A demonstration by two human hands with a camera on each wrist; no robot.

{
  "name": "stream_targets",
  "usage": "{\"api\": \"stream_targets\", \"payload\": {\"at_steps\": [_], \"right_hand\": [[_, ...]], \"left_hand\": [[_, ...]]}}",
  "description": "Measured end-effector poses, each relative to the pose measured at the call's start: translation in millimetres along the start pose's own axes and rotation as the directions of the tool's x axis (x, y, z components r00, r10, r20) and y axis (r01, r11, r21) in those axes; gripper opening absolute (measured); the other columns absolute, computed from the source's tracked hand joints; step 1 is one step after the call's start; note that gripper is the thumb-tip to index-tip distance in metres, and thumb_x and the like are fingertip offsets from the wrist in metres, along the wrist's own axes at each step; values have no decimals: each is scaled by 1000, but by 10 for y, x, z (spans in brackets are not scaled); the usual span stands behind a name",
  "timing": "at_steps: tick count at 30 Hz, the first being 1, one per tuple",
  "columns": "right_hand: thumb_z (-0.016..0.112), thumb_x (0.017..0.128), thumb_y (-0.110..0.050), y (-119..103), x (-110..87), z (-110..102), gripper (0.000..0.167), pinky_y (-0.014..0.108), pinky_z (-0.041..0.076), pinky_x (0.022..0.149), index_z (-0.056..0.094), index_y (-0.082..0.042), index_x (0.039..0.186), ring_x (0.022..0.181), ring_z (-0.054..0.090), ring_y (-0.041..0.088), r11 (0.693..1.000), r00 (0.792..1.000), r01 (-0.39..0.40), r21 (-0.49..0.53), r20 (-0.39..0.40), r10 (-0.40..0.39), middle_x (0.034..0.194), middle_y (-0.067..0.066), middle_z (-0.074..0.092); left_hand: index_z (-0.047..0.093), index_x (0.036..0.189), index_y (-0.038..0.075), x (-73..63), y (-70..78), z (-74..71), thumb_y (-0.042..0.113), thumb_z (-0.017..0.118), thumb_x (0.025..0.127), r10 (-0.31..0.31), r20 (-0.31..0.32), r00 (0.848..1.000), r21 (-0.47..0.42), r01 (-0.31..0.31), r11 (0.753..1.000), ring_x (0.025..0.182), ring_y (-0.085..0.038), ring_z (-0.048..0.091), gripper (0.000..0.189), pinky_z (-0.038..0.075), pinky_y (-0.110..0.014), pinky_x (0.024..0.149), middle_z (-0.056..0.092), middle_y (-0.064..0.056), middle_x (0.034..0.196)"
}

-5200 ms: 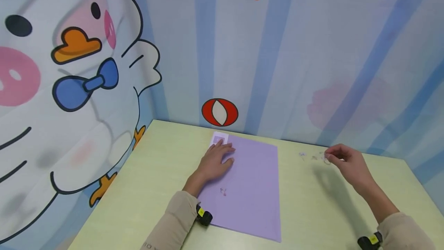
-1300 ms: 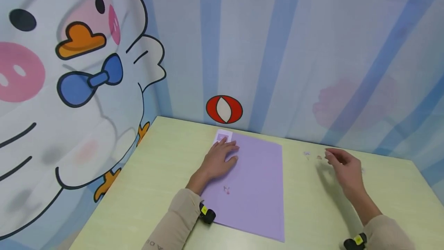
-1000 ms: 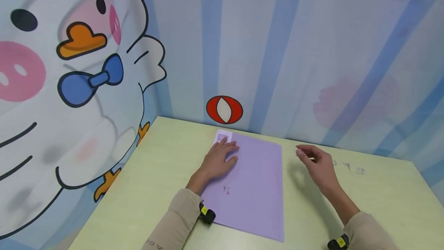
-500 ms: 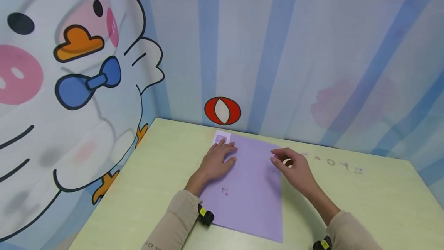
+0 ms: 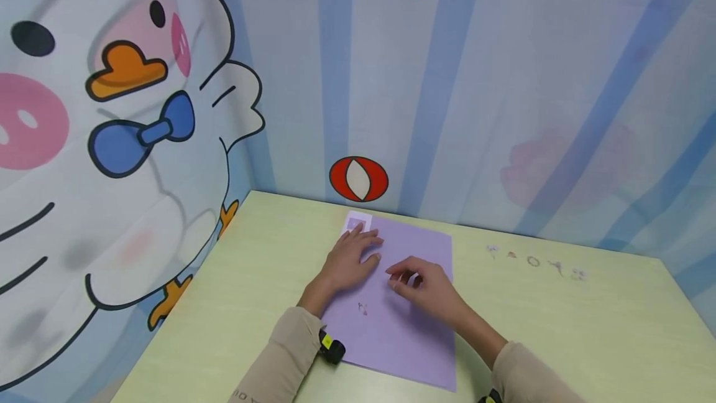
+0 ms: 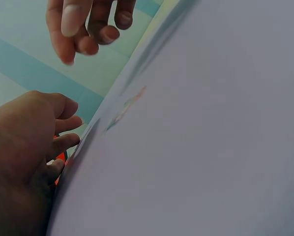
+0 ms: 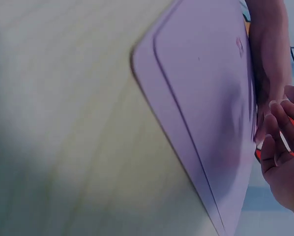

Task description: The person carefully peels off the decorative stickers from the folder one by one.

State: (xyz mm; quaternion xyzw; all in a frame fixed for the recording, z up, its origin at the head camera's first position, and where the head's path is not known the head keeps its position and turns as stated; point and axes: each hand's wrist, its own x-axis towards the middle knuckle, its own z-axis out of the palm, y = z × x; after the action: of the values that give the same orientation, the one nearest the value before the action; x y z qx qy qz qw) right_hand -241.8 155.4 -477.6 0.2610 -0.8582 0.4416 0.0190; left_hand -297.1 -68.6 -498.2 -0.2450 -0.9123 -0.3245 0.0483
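A flat purple booklet or folder (image 5: 414, 353) lies on the table, a white label at its far left corner. My left hand (image 5: 348, 260) rests on its left side, fingers spread. Above its middle hovers my right hand (image 5: 425, 285), fingers loosely curled toward the thumb; the left wrist view shows nothing between its fingers (image 6: 68, 49). A small thin coloured piece (image 5: 362, 308), sticker-like, lies on the purple surface near and left of my right hand. To the right of the booklet, several small pieces, among them a ring-shaped one (image 5: 534, 261), lie in a row on the table.
The pale yellow table (image 5: 559, 328) meets a striped blue backdrop (image 5: 380, 79) with a printed duck. Black wrist cameras (image 5: 332, 349) sit at both cuffs. In the right wrist view the booklet's edge (image 7: 157, 93) shows two layers.
My right hand has moved left from the row of small pieces to above the booklet, uncovering the row, which shows more pieces than before. My left hand has stayed in place.
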Motion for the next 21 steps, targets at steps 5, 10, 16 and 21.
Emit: {"api": "stream_targets", "payload": {"at_steps": [5, 10, 16, 21], "right_hand": [[79, 96, -12, -42, 31, 198, 18, 32, 58, 77, 79, -6, 113, 87, 67, 12, 993, 988, 116, -31, 101, -113, 100, -2, 75], [80, 96, -17, -87, 37, 332, 18, 30, 56, 81, 78, -9, 112, 91, 67, 14, 988, 972, 140, -65, 201, -125, 105, 0, 73], [81, 94, -14, -106, 25, 395, 18, 30, 54, 83, 77, -12, 111, 91, 63, 13, 975, 962, 170, -145, 240, -132, 104, -2, 70], [81, 93, -10, -130, 14, 413, 18, 32, 54, 85, 77, -11, 110, 93, 63, 13, 965, 958, 192, -177, 246, -146, 104, -3, 71]], "left_hand": [[67, 142, 8, 7, -7, 4, 24, 60, 105, 6, 7, 1000, 20, -6, 1000, 158, -36, 29, 41, 17, -55, 129, 54, -10, 159], [66, 143, 9, 24, -20, 13, 25, 59, 106, 11, 15, 1000, 29, -12, 1000, 159, -36, 29, 41, 17, -55, 129, 53, -10, 159], [67, 142, 10, 38, -23, 33, 26, 59, 106, 11, 13, 1000, 55, -12, 998, 159, -35, 29, 40, 17, -54, 129, 55, -8, 158], [67, 142, 10, 23, -21, 30, 27, 59, 106, 3, 22, 1000, 62, -4, 998, 158, -36, 29, 41, 17, -55, 129, 55, -9, 157]]}}
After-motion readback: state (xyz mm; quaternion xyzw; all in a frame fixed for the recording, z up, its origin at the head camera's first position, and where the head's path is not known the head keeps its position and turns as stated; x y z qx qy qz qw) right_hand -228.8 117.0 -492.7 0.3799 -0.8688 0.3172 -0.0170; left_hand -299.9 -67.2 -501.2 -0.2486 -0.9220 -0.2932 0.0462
